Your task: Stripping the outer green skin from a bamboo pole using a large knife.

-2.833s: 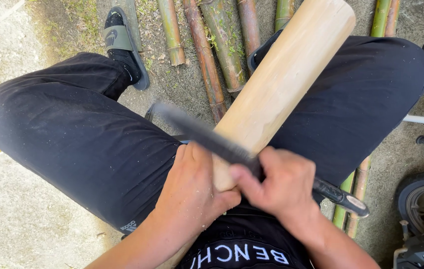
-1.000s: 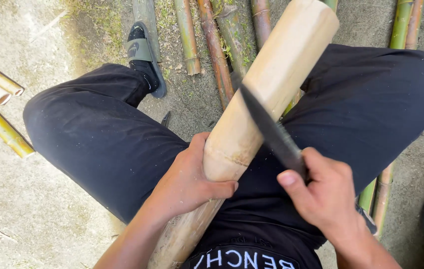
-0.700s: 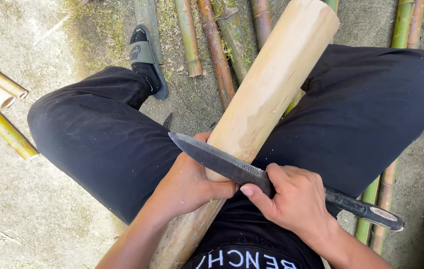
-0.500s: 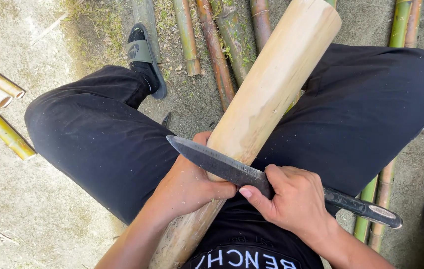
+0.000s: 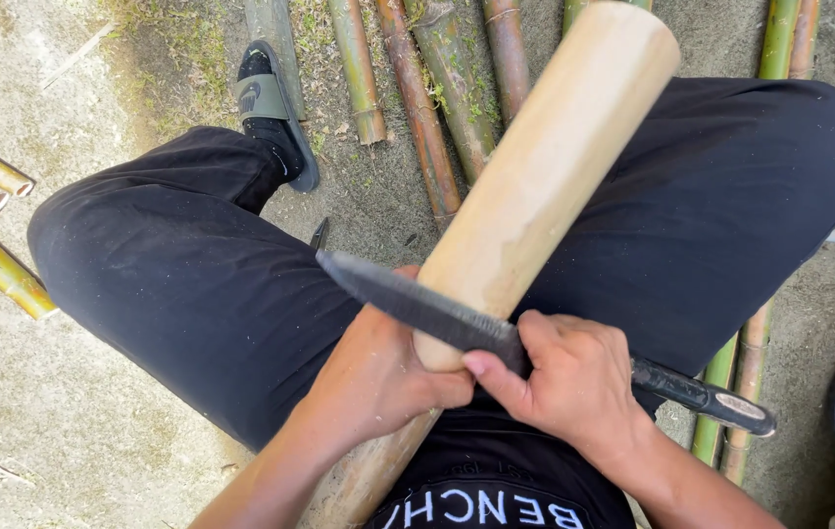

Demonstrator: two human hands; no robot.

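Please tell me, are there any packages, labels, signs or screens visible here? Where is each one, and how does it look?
No packages, signs or screens.
Printed lettering: white block letters on the black shirt, bottom edge, below both hands, seen upside down.
Sandal strap mark: small dark mark on the grey-green strap of the black sandal, upper left.

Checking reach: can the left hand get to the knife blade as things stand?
Probably yes. The left hand grips the bamboo pole right beneath the knife blade, nothing between them, though its grip would have to let go first.

No packages, labels, signs or screens in view — only white lettering on the black shirt (image 5: 496, 504).
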